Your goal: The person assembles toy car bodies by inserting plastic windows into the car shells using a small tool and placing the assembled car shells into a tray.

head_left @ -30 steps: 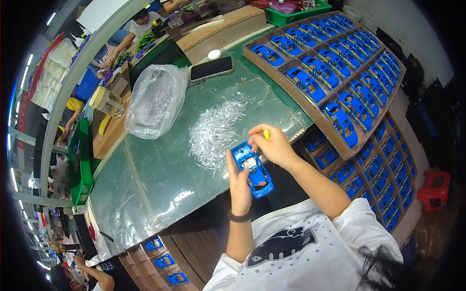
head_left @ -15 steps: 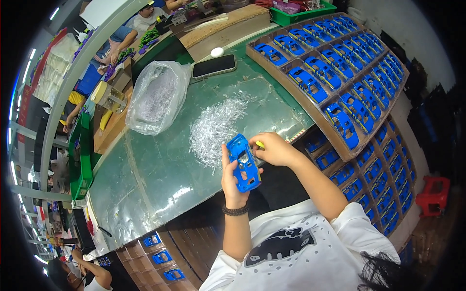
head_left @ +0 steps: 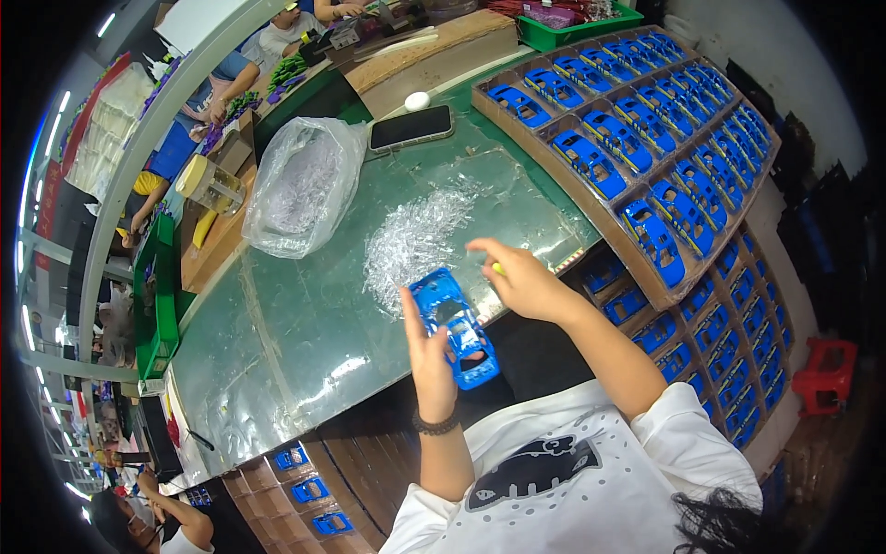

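My left hand [head_left: 432, 374] grips a blue toy car body shell [head_left: 469, 334], tilted over the table's near edge, with its window openings showing. To the right of the shell, my right hand [head_left: 535, 288] is apart from it, index finger stretched out. The other fingers curl around a small yellow object [head_left: 499, 269], mostly hidden in the hand, so its kind does not show. Just beyond the shell, a loose pile of small clear plastic pieces [head_left: 415, 238] lies on the green table [head_left: 277, 369].
A clear bag [head_left: 274, 237] of similar pieces stands left of the pile, a phone [head_left: 411, 128] behind. Cardboard trays [head_left: 563, 189] of blue shells rise at right, with more below. A red stool [head_left: 823, 377] is far right. Co-workers sit at far left.
The shell in my left hand has moved slightly left and down, and turned. My right hand has drawn away from it, and its index finger is now stretched out.
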Action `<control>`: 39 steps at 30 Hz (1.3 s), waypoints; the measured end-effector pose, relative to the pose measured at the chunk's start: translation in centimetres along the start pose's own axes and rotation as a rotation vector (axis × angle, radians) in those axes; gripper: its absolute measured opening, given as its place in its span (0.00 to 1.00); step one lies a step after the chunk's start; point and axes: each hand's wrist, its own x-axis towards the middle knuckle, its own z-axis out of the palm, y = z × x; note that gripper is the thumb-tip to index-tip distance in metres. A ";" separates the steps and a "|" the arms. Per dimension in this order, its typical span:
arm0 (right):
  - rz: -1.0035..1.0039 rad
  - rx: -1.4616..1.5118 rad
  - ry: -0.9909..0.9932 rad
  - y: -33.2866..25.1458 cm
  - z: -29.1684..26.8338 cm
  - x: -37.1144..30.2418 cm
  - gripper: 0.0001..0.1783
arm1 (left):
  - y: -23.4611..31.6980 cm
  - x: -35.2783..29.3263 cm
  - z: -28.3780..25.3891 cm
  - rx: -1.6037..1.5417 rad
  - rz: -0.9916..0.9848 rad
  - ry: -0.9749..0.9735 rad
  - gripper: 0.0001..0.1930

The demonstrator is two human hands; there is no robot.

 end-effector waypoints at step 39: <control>0.261 -0.253 0.035 -1.9 -0.6 -0.4 0.07 | -3.8 1.4 0.3 0.728 0.057 -0.248 0.23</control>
